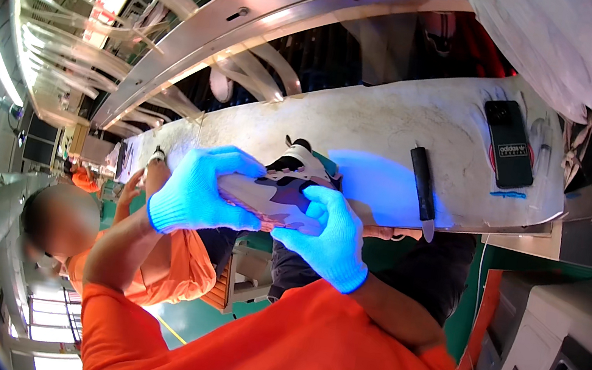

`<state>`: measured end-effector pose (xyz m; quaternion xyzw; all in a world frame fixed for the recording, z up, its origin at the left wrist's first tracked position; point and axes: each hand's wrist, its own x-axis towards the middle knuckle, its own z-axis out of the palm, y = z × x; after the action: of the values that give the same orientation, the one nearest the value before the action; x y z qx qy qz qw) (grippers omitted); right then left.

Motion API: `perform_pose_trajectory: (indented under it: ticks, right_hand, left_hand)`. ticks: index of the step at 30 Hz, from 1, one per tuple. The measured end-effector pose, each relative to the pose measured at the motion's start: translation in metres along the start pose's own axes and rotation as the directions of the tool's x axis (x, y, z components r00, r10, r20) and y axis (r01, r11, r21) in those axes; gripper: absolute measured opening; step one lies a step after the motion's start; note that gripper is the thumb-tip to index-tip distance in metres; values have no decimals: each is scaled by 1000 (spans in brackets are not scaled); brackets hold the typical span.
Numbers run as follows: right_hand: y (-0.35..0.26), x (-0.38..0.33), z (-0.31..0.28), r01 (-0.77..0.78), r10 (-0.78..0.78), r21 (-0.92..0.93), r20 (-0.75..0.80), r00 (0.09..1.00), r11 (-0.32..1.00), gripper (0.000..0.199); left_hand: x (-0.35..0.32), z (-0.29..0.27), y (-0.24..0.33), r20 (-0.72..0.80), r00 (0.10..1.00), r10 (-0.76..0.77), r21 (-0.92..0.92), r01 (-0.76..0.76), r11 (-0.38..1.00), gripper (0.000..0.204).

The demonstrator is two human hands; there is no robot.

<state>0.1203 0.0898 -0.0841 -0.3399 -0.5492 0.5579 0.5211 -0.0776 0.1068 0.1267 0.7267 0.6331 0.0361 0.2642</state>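
I see the left hand (199, 190) and right hand (332, 238) clasping the shoe (280, 199), fingers (238, 162) half-curled. A knife (424, 189) lies to its right.

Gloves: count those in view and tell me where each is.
2: one on the left hand, the other on the right hand, both holding the shoe. More may be hidden farther off.

One left hand (203, 190) and one right hand (334, 235) are on one shoe (283, 197). Right of the shoe lie one knife (422, 182) and, farther right, one phone (511, 137); left of it is one nearby co-worker (180, 269).
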Motion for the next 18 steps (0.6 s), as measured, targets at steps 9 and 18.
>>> perform_pose_trajectory:
  ticks: [9, 18]
  right_hand:
    - [20, -32, -16, -69, 67, -22, -73, 995, 997, 58]
    - [29, -14, -10, 89, -92, -27, -128, 987, 996, 56]
  left_hand:
    - [22, 1, 22, 28, 989, 147, 116, -149, 982, 72]
    - [33, -13, 13, 121, 964, 236, 153, -253, 955, 74]
